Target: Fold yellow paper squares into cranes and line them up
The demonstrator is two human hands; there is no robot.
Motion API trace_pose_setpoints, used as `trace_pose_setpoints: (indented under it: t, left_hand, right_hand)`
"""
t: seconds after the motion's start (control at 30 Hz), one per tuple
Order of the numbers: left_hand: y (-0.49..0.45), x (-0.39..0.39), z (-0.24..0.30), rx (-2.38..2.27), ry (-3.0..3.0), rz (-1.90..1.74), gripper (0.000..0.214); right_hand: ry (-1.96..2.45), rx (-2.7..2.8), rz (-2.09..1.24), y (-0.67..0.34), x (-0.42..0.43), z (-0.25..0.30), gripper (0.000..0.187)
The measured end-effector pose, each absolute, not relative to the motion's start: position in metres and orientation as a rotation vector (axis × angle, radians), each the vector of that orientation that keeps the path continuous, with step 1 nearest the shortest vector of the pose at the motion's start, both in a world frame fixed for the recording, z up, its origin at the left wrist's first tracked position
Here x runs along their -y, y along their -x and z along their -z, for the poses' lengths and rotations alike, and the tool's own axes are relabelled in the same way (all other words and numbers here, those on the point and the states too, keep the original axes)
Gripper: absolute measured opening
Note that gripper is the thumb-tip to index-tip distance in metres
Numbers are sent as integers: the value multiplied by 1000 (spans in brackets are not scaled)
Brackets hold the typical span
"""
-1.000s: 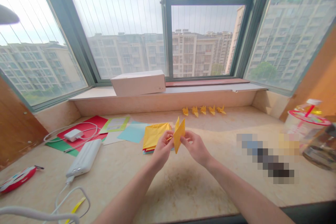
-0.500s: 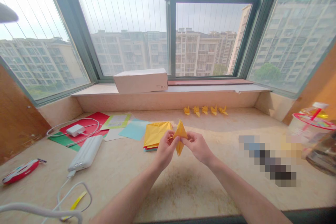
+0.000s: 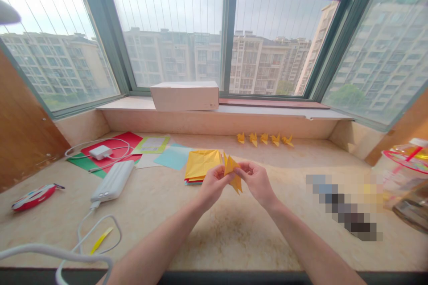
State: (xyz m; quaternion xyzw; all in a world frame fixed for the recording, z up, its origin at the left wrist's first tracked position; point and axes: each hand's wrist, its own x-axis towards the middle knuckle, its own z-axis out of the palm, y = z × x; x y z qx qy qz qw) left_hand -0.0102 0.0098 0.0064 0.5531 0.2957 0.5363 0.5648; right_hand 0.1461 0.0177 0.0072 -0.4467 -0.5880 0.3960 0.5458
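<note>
Both my hands hold a folded yellow paper piece (image 3: pixel 233 172) above the marble desk (image 3: pixel 214 227). My left hand (image 3: pixel 214 183) pinches its left side and my right hand (image 3: pixel 257 181) pinches its right side, fingers closed on the paper. Just behind my left hand lies a stack of coloured paper sheets (image 3: pixel 202 164) with a creased yellow sheet on top. Further back, along the wall under the sill, several small yellow folded paper figures (image 3: pixel 264 138) stand in a row.
A white power bank (image 3: pixel 113 181) with a cable, a white charger (image 3: pixel 100 152) on red and green sheets (image 3: pixel 110 151), and a red pouch (image 3: pixel 32 196) lie left. A white box (image 3: pixel 185 95) sits on the sill. A plastic cup (image 3: pixel 403 167) stands far right.
The yellow paper piece has come down and tilted from an upright diamond to a lower, flatter fold between my hands. The camera view has shifted slightly right.
</note>
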Motion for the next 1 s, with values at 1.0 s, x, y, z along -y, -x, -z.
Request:
trace_pose_setpoints:
  t: [1.0]
  left_hand:
    - [7,-13,5,-858,-994,-1387,35]
  right_hand:
    - [967,1998,22,-140,-4,4,38]
